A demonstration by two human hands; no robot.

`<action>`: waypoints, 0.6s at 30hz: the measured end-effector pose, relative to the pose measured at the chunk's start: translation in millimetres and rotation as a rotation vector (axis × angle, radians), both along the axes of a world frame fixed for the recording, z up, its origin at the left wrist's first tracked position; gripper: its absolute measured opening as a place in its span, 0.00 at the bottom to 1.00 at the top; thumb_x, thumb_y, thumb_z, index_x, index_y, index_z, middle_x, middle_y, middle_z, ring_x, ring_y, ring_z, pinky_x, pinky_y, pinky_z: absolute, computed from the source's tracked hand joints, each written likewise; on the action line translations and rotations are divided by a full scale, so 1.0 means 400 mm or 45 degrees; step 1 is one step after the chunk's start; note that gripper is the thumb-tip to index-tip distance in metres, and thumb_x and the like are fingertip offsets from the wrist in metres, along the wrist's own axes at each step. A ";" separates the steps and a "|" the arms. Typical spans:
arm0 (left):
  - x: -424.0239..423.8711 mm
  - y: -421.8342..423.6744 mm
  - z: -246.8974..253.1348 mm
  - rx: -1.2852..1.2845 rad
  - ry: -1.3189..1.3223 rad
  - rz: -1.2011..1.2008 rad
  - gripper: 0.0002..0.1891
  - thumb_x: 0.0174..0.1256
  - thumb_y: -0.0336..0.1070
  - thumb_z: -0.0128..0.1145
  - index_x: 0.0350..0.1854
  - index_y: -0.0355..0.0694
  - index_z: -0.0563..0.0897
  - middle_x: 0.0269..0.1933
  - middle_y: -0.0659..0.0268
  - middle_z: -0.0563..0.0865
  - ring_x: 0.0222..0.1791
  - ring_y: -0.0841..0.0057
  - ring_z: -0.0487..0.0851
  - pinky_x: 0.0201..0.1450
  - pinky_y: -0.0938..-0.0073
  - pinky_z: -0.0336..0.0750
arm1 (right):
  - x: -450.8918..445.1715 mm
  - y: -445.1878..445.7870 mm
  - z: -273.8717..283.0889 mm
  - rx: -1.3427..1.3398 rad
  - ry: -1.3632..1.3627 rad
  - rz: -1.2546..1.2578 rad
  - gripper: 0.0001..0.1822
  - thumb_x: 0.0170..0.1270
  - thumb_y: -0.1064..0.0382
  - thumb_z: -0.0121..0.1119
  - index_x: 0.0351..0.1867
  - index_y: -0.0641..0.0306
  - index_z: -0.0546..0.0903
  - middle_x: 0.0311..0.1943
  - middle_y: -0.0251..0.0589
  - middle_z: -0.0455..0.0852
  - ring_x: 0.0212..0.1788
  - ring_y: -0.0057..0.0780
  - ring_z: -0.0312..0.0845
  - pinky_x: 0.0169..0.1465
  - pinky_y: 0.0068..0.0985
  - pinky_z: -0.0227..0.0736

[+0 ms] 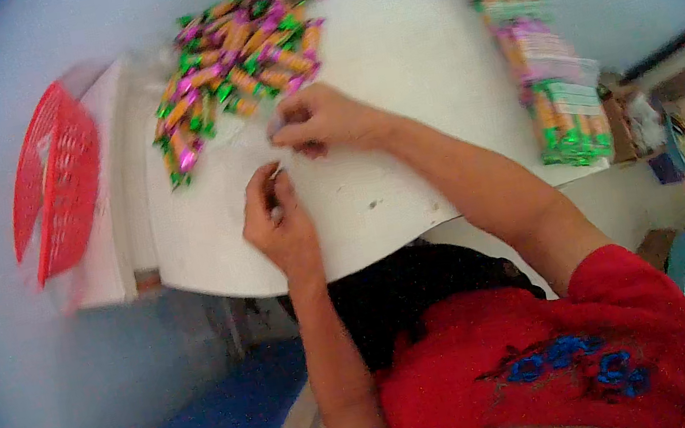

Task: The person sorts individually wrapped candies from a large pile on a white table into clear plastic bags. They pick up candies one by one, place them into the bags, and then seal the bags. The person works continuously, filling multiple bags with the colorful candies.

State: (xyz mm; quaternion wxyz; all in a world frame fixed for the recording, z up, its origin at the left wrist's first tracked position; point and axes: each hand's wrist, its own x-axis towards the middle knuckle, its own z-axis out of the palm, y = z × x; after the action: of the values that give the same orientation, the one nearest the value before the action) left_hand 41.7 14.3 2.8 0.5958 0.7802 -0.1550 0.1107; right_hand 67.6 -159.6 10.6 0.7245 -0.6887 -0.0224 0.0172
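A heap of wrapped candies [243, 55] in orange, green and purple foil lies at the far side of the white table [398, 57]. Just below the heap, my right hand [314, 121] has its thumb and fingers curled together, blurred; whether something is between them cannot be told. My left hand [279, 217] is nearer the table's front edge, fingers curled inward, with a small pale thing showing at the fingers that is too blurred to name. The two hands are close together but apart.
Clear packs of the same candies [569, 117] form a long row along the table's right side. At the left, a red plastic basket [69, 183] stands tilted on a white surface beside the table. Small dark specks [372, 204] lie on the tabletop near the front edge.
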 end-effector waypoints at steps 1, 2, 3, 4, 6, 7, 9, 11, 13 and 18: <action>-0.004 -0.008 0.008 0.006 -0.020 -0.007 0.09 0.68 0.27 0.59 0.48 0.33 0.84 0.40 0.60 0.88 0.38 0.80 0.84 0.38 0.78 0.77 | -0.001 -0.004 0.004 0.017 -0.019 0.021 0.11 0.63 0.58 0.67 0.31 0.63 0.82 0.19 0.31 0.79 0.20 0.17 0.74 0.23 0.19 0.66; -0.006 -0.004 0.004 0.041 -0.069 -0.002 0.09 0.67 0.26 0.60 0.48 0.33 0.84 0.38 0.61 0.88 0.35 0.80 0.83 0.36 0.78 0.77 | -0.004 0.003 0.006 0.063 0.006 0.024 0.11 0.64 0.58 0.66 0.32 0.63 0.83 0.19 0.31 0.79 0.20 0.16 0.74 0.23 0.18 0.66; -0.005 -0.013 0.000 0.061 -0.119 -0.024 0.09 0.66 0.26 0.61 0.47 0.33 0.84 0.35 0.62 0.87 0.33 0.80 0.82 0.34 0.77 0.76 | -0.008 -0.001 0.011 0.093 0.030 0.000 0.10 0.65 0.58 0.65 0.33 0.63 0.83 0.19 0.31 0.79 0.20 0.16 0.74 0.23 0.18 0.66; -0.010 -0.015 0.006 0.079 -0.095 -0.038 0.10 0.63 0.26 0.64 0.47 0.33 0.84 0.29 0.65 0.84 0.28 0.81 0.79 0.32 0.78 0.75 | -0.007 0.002 0.009 0.114 0.029 0.010 0.10 0.66 0.58 0.64 0.33 0.63 0.83 0.19 0.31 0.79 0.19 0.16 0.74 0.23 0.18 0.65; -0.011 -0.018 0.003 0.091 -0.062 -0.038 0.11 0.62 0.26 0.65 0.46 0.33 0.84 0.27 0.66 0.82 0.26 0.82 0.77 0.31 0.79 0.74 | -0.006 0.006 0.005 0.153 0.030 0.018 0.11 0.67 0.57 0.62 0.33 0.63 0.83 0.18 0.31 0.79 0.19 0.15 0.73 0.23 0.18 0.65; -0.011 -0.020 0.002 0.095 -0.044 -0.044 0.11 0.62 0.26 0.66 0.46 0.33 0.84 0.26 0.67 0.82 0.25 0.83 0.76 0.31 0.79 0.73 | -0.005 0.006 0.003 0.158 0.025 0.019 0.11 0.67 0.57 0.62 0.33 0.63 0.83 0.18 0.31 0.79 0.19 0.15 0.73 0.23 0.18 0.65; -0.012 -0.018 0.004 0.134 0.029 -0.061 0.11 0.62 0.26 0.66 0.46 0.33 0.83 0.29 0.69 0.83 0.29 0.85 0.77 0.34 0.81 0.74 | -0.007 0.004 0.001 0.168 0.016 0.016 0.11 0.68 0.57 0.61 0.33 0.63 0.84 0.18 0.31 0.79 0.19 0.15 0.73 0.23 0.17 0.65; -0.013 -0.018 0.007 0.148 0.090 -0.088 0.11 0.62 0.26 0.67 0.46 0.34 0.83 0.30 0.70 0.82 0.30 0.86 0.77 0.36 0.82 0.73 | -0.008 0.002 0.000 0.131 0.025 -0.004 0.11 0.67 0.57 0.62 0.33 0.63 0.84 0.19 0.31 0.80 0.19 0.15 0.73 0.23 0.17 0.65; -0.012 -0.013 0.015 0.154 0.134 -0.126 0.11 0.61 0.26 0.67 0.44 0.34 0.82 0.30 0.72 0.82 0.30 0.87 0.76 0.36 0.83 0.72 | -0.007 0.001 -0.001 0.115 0.019 -0.007 0.10 0.67 0.58 0.62 0.33 0.63 0.83 0.19 0.31 0.80 0.19 0.15 0.73 0.23 0.17 0.65; -0.004 -0.003 0.009 0.098 0.241 -0.175 0.10 0.61 0.25 0.67 0.43 0.34 0.82 0.34 0.73 0.81 0.32 0.86 0.75 0.37 0.84 0.71 | -0.012 0.001 0.008 -0.002 -0.030 0.028 0.09 0.64 0.60 0.64 0.31 0.63 0.83 0.19 0.31 0.81 0.19 0.16 0.74 0.23 0.17 0.65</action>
State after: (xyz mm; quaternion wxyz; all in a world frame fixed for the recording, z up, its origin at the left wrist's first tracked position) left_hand 40.1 13.0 6.3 0.5835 0.7970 -0.1555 -0.0106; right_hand 62.8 -159.1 13.9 0.7234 -0.6892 -0.0383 0.0171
